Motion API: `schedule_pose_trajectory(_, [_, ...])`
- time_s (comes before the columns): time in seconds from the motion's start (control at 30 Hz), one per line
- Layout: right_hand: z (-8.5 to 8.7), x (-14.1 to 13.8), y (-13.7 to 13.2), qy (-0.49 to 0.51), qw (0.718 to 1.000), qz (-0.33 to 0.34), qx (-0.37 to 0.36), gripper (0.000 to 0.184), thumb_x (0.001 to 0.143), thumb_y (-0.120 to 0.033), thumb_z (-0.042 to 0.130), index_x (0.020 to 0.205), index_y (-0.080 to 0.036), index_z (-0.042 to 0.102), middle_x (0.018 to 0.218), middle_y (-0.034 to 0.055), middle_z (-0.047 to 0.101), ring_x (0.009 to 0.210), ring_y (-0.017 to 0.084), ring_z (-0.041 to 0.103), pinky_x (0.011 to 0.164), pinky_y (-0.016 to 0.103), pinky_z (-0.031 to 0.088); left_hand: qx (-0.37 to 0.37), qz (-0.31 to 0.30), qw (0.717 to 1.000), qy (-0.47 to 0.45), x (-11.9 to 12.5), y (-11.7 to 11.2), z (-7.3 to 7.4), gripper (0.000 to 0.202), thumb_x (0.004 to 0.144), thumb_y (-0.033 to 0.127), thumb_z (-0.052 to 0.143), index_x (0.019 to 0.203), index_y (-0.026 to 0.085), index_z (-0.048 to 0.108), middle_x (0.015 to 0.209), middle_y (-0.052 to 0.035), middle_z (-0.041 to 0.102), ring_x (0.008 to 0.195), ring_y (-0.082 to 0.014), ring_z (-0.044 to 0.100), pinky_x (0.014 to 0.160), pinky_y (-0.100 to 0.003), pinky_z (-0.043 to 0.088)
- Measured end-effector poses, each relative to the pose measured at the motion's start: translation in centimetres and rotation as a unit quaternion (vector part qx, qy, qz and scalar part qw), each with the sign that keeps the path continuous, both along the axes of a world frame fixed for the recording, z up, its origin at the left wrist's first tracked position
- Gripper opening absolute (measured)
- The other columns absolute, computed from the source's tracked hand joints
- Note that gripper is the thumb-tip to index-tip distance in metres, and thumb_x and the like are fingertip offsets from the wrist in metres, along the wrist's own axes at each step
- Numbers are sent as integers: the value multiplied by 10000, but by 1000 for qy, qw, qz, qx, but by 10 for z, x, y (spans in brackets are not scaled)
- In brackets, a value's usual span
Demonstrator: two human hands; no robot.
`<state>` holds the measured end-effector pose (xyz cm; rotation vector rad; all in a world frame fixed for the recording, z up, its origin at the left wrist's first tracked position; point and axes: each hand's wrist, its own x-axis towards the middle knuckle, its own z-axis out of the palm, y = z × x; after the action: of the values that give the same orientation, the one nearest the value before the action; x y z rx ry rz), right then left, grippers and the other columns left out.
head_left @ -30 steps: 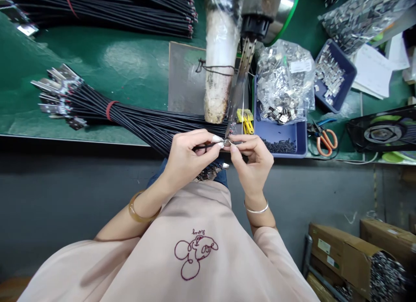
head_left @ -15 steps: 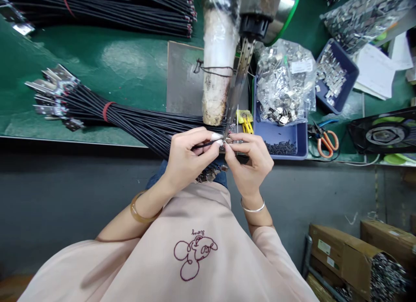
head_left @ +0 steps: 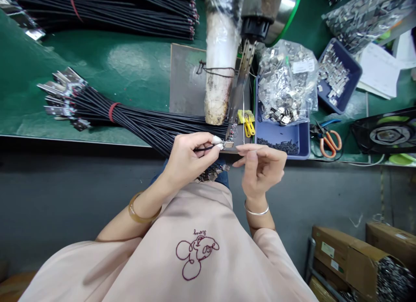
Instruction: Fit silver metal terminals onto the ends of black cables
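Evidently a red band (head_left: 113,112) gathers the bundle of black cables (head_left: 146,124) on the desk (head_left: 136,55), which runs leftward from behind the left hand (head_left: 191,157). That hand's grip is pinched on one black cable (head_left: 204,149) near its end, probably to steady it, leaving the metal connector (head_left: 229,144) jutting just right of the fingertips. Beyond it, the right hand (head_left: 264,168) is apart from the connector; blur hides whether its thumb and fingers meet. Farther right, a blue tray (head_left: 303,141) sits near that hand, presumably for easy reach.
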<state>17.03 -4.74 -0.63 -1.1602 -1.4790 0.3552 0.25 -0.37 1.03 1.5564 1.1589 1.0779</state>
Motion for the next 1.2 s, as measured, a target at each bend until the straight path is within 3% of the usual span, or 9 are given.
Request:
schedule_pose_trajectory(0.17, [7, -5, 5, -127, 992, -3, -23, 104, 910, -131, 652, 936, -231, 639, 1063, 33, 784, 955, 160, 771, 729, 269, 650, 11, 1, 1000, -6, 2, -1, -1, 91, 788, 164, 652, 756, 132, 731, 643, -3, 671, 533, -68, 523, 454, -156, 372])
schedule_pose_trajectory(0.3, [7, -11, 12, -148, 989, -9, -4, 114, 904, -110, 648, 892, -223, 641, 1011, 30, 787, 956, 158, 765, 812, 299, 640, 7, 17, 1000, -17, 5, -1, -2, 106, 806, 155, 646, 812, 116, 744, 731, -30, 719, 601, -78, 596, 480, -130, 416])
schedule_pose_trajectory(0.5, [7, -11, 13, -170, 984, -23, 38, 145, 887, -106, 659, 922, -244, 634, 1053, 36, 786, 972, 163, 761, 846, 313, 632, 58, 28, 998, -17, 7, 0, -1, 96, 819, 128, 639, 809, 116, 734, 707, -12, 686, 579, -57, 543, 482, -114, 410])
schedule_pose_trajectory(0.7, [2, -11, 7, -203, 977, -16, 60, 214, 857, -68, 672, 980, -233, 610, 1088, 82, 785, 965, 161, 766, 827, 280, 645, 39, 6, 999, -10, 5, -1, -3, 94, 807, 123, 631, 795, 115, 724, 641, 9, 639, 543, -52, 503, 445, -118, 363])
schedule_pose_trajectory(0.83, [-1, -10, 7, -179, 983, -10, 35, 150, 902, -124, 646, 978, -245, 599, 1074, 59, 783, 977, 170, 767, 824, 305, 647, 33, -2, 999, -4, 2, 0, -1, 77, 792, 122, 629, 761, 120, 699, 599, 28, 580, 512, -49, 450, 438, -137, 337])
schedule_pose_trajectory(0.93, [0, -6, 2, -67, 998, -14, 7, 102, 970, -194, 568, 1044, -258, 542, 1004, 21, 770, 726, 129, 750, 617, 272, 620, 43, -29, 999, 16, -2, 1, 2, 99, 784, 103, 628, 691, 124, 654, 557, 52, 498, 496, -43, 379, 452, -166, 306])
schedule_pose_trajectory(1.03, [8, -1, -6, 11, 998, -55, 8, 36, 995, -262, 538, 1030, -265, 529, 716, -71, 633, 446, 71, 561, 420, 211, 443, 68, -52, 995, 48, -6, 1, 2, 131, 810, 93, 631, 686, 126, 654, 571, 52, 484, 520, -55, 381, 507, -204, 324])
schedule_pose_trajectory(1.1, [15, -1, -9, -43, 997, -59, -38, 46, 980, -279, 571, 945, -249, 574, 610, -91, 514, 427, 57, 482, 423, 207, 375, 93, -62, 992, 63, -8, 0, 0, 123, 827, 91, 642, 712, 124, 671, 591, 48, 493, 531, -62, 390, 530, -222, 329])
schedule_pose_trajectory(1.2, [22, -7, -9, -159, 979, -21, -129, 95, 947, -265, 627, 867, -217, 610, 571, -92, 497, 444, 39, 424, 465, 209, 336, 123, -76, 987, 72, -7, -4, -2, 117, 843, 81, 646, 738, 119, 681, 637, 28, 543, 556, -71, 418, 543, -229, 336])
